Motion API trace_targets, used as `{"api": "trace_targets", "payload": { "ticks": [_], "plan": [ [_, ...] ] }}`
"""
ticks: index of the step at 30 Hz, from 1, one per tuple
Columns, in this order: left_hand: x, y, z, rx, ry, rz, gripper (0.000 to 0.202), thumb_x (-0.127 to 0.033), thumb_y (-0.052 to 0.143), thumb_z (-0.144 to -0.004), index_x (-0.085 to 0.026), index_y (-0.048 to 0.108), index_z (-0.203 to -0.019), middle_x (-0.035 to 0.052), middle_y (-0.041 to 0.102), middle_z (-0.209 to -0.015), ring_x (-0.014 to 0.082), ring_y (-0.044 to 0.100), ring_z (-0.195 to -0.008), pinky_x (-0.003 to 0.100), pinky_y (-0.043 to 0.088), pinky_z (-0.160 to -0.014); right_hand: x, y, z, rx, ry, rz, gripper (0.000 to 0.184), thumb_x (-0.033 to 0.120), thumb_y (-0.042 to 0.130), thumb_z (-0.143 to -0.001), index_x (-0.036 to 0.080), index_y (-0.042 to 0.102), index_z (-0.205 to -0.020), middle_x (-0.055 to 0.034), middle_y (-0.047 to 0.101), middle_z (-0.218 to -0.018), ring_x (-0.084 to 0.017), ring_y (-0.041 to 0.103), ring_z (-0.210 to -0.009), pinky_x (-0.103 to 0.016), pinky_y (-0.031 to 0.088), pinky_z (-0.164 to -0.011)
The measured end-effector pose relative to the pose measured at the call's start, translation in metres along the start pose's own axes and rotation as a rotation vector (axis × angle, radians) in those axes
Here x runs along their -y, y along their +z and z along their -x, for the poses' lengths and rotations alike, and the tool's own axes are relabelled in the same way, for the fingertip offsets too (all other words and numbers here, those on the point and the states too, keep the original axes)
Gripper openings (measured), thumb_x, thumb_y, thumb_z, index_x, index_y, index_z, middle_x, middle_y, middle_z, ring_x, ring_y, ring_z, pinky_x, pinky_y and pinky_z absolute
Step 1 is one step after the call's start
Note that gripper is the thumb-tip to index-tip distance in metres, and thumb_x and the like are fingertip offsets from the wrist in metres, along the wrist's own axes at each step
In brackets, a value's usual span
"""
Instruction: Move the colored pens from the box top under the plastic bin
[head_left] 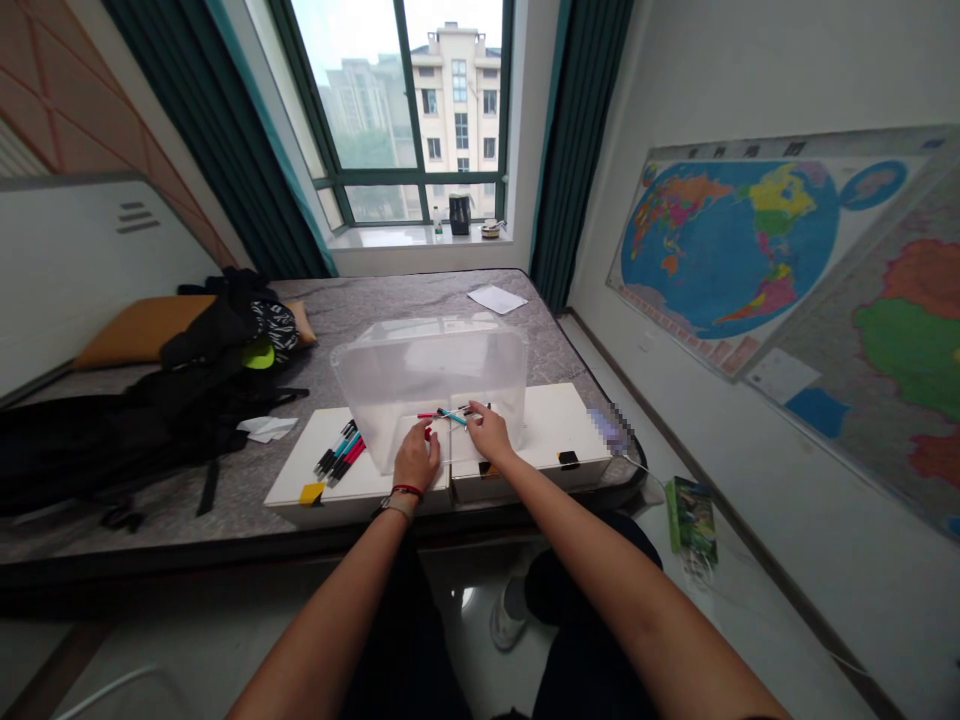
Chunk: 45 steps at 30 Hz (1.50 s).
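Note:
A clear plastic bin (457, 365) rests on the white boxes in front of me, its open side appearing to face me. Both my hands are at its lower front. Near the fingertips of my right hand (489, 434) is a light blue pen (453, 416); thumb and forefinger close on its near end. My left hand (417, 458) has bent fingers with a small red thing (428, 433) between them, too small to name. Beyond it shows a thin red pen (427, 415). Several black, blue and red pens (342, 455) lie in a bunch on the left white box (300, 470).
The right white box (559, 415) stands against the left one on a grey mattress (397, 295). A black bag (90, 430), a tissue (267, 429) and a yellow cushion (142, 332) lie left. A paper sheet (497, 299) lies behind the bin. A green box (691, 522) is right.

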<state>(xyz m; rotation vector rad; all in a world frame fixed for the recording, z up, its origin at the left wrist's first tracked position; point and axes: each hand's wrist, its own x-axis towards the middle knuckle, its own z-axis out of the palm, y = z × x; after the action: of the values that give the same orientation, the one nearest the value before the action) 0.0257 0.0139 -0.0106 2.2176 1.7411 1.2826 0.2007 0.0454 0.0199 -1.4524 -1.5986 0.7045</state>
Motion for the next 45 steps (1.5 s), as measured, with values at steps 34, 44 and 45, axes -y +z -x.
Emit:
{"api": "trace_targets", "payload": {
  "ticks": [34, 44, 45],
  "plan": [
    [0.010, -0.026, -0.016, 0.090, -0.532, 0.833, 0.041, -0.047, 0.075, -0.070, -0.015, 0.061, -0.092, 0.0065, 0.068, -0.087, 0.0221, 0.072, -0.077, 0.033, 0.058, -0.069, -0.029, -0.011, -0.007, 0.470, 0.055, -0.279, 0.028, 0.039, 0.057, -0.089, 0.014, 0.070, -0.084, -0.0042, 0.068, -0.075, -0.011, 0.056, -0.058, -0.022, 0.044, -0.058],
    [-0.020, 0.011, -0.021, 0.135, -0.577, 0.987, 0.050, -0.049, 0.080, -0.062, -0.014, 0.060, -0.092, 0.0116, 0.071, -0.095, 0.0211, 0.071, -0.080, 0.037, 0.058, -0.075, -0.032, -0.017, -0.011, 0.465, 0.201, -0.486, 0.051, 0.056, 0.045, -0.092, 0.015, 0.058, -0.064, 0.0003, 0.054, -0.055, -0.009, 0.047, -0.049, -0.018, 0.039, -0.051],
    [-0.020, 0.012, -0.021, 0.133, -0.592, 0.985, 0.050, -0.049, 0.081, -0.061, -0.013, 0.060, -0.091, 0.0109, 0.071, -0.093, 0.0206, 0.071, -0.078, 0.037, 0.058, -0.074, -0.032, -0.016, -0.010, 0.440, 0.201, -0.486, 0.051, 0.055, 0.046, -0.092, 0.015, 0.056, -0.062, 0.0008, 0.053, -0.054, -0.009, 0.046, -0.049, -0.018, 0.038, -0.050]
  ]
}}
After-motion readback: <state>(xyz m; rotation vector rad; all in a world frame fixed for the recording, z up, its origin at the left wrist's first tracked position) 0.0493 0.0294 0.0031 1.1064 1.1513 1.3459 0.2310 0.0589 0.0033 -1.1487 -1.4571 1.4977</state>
